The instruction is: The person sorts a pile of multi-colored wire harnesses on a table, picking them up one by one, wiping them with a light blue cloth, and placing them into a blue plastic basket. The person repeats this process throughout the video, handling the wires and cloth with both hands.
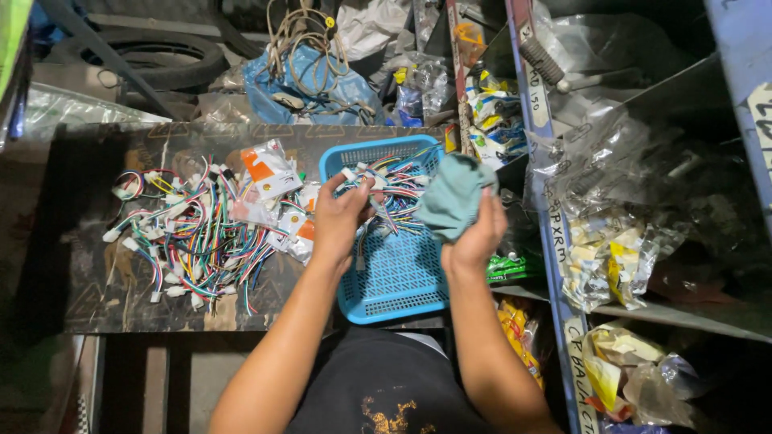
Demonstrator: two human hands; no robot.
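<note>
Dark bench (104, 305) holds a basket (402, 281); left hand (338, 221) pinches wires (394, 189) over it, right hand (474, 233) grips a cloth (452, 193), maybe for wiping.

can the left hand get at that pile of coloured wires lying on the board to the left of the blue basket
Probably yes. The left hand is holding wires at the blue basket's left edge, and the pile of coloured wires lies in the open right beside it, with only small packets between.

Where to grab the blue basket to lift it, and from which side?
Take the blue basket by its bare near rim, coming from the person's side. The far half holds wire bundles, and both hands, left and right, are above it.
</note>
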